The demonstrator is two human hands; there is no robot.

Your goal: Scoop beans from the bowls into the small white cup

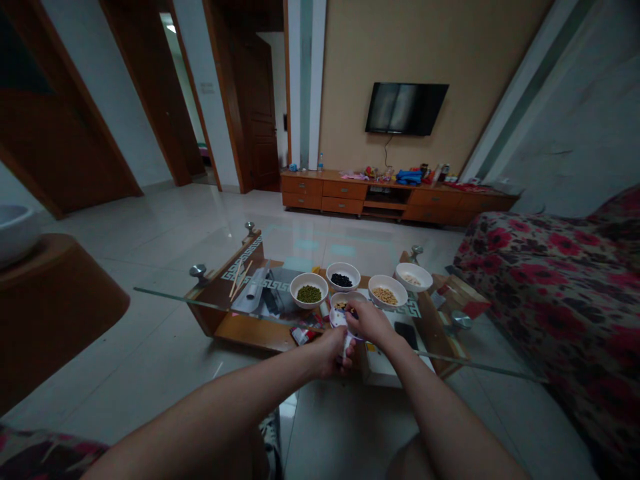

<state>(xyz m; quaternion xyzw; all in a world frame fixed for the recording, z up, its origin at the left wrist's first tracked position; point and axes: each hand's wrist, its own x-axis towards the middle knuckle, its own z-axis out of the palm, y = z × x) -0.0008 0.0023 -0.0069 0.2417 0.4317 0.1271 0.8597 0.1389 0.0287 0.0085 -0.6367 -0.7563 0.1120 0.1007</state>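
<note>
Left hand (331, 351): closed around a small white thing; what it is, you cannot tell.
Right hand (367, 322): fingers curled over the mixed bowl (345, 305), low middle of frame.
Tip: keep both hands over that bowl so nothing spills on the counter (165, 295).

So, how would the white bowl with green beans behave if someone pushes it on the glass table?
The bowl of green beans would probably slide easily, as the glass table looks smooth. It seems stiff and breakable. Its wide, low shape makes tipping unlikely.
</note>
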